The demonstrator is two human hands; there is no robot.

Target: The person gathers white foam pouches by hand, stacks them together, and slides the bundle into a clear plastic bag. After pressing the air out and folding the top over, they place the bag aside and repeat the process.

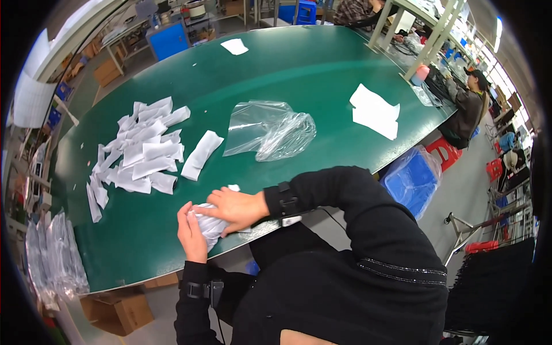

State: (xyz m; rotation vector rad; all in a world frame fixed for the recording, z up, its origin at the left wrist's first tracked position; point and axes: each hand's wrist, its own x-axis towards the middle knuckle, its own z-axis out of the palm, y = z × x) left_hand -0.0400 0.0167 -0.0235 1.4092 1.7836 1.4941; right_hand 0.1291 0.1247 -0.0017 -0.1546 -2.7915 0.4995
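Both my hands press on a small bundle wrapped in clear plastic [211, 225] at the near edge of the green table [299, 75]. My left hand [191, 232] cups its left side. My right hand [234, 208] lies flat over its top, fingers spread. Just beyond them a single folded white piece [201, 154] lies alone. A heap of several folded white pieces [141, 150] spreads further left. A crumpled clear plastic bag [271, 131] rests at the table's middle.
White paper sheets [376, 112] lie at the right edge and another white sheet [234, 46] at the far end. Clear bags [54, 259] hang at the left. A cardboard box [118, 313] and a blue bin [411, 178] stand on the floor. A seated person [467, 106] works at the right.
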